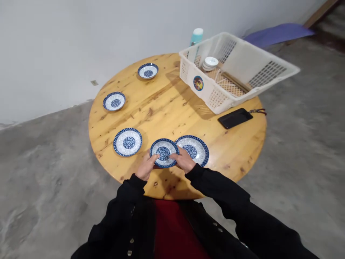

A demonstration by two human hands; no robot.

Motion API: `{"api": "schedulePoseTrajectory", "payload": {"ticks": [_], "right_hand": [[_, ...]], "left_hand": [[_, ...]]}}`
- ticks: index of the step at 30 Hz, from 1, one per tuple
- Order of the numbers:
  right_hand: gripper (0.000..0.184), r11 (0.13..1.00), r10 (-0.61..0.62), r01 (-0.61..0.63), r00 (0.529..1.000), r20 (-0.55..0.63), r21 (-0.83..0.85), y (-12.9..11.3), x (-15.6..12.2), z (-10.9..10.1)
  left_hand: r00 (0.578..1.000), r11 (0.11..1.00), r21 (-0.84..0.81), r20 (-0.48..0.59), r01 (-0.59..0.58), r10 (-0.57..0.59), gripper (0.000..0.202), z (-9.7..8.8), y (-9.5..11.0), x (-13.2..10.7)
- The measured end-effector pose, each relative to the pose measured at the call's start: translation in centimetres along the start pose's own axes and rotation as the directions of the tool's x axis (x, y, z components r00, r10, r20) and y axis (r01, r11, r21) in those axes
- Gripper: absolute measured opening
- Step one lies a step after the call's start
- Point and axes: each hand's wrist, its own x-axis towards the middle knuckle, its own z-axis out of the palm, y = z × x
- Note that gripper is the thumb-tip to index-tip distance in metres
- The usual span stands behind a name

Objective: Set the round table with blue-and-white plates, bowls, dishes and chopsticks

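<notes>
A blue-and-white patterned plate [164,154] is held up over the near part of the round table. My left hand [147,166] grips its left rim, thumb on top and fingers underneath. On its right rim my right hand [185,159] closes the same way. Partly behind my right hand lies a larger plate [198,145] of matching pattern; whether other plates are stacked under it, I cannot tell. Left of my hands a similar plate [128,142] rests flat on the wood. Two more lie along the far left side, one plate [114,101] nearer and one plate [148,71] farther.
A white plastic basket [205,94] stands at the table's back right, holding small stacked white dishes [210,63] and brown sticks [236,82]. A teal bottle [197,36] rises behind it. In front lies a black phone [235,118] with a strap. The wooden table [151,118] is round-edged.
</notes>
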Motion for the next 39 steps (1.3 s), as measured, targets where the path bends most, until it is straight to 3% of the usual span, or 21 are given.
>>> {"api": "schedulePoseTrajectory", "payload": {"ticks": [5,9,16,21,29,39], "right_hand": [[0.046,0.994,0.060,-0.054,0.996,-0.067,0.091,-3.3,5.0,0.4],[0.047,0.986,0.109,-0.086,0.981,-0.160,0.146,-4.9,9.7,0.6],[0.044,0.984,0.137,-0.100,0.956,-0.260,0.149,-6.8,18.4,1.1],[0.042,0.979,0.175,-0.135,0.942,-0.287,0.155,-7.6,23.4,1.7],[0.039,0.978,0.202,-0.172,0.929,-0.310,0.121,-7.8,28.2,1.9],[0.038,0.988,0.156,-0.152,0.937,-0.312,0.037,-8.8,29.8,2.0]], "left_hand": [[0.998,0.995,0.096,0.068,0.004,-0.011,0.043,-0.2,4.3,5.8],[0.996,0.990,0.141,0.090,-0.007,-0.006,0.041,-0.6,6.6,11.3],[0.998,0.985,0.174,0.062,-0.001,-0.010,0.033,-1.2,9.5,20.2],[1.000,0.992,0.124,0.021,0.017,-0.020,0.034,-2.0,10.3,25.1],[0.998,0.985,0.170,-0.057,0.023,-0.013,0.032,-2.7,10.2,29.6],[0.998,0.983,0.176,-0.061,0.044,-0.034,0.019,-2.9,10.9,31.1]]}}
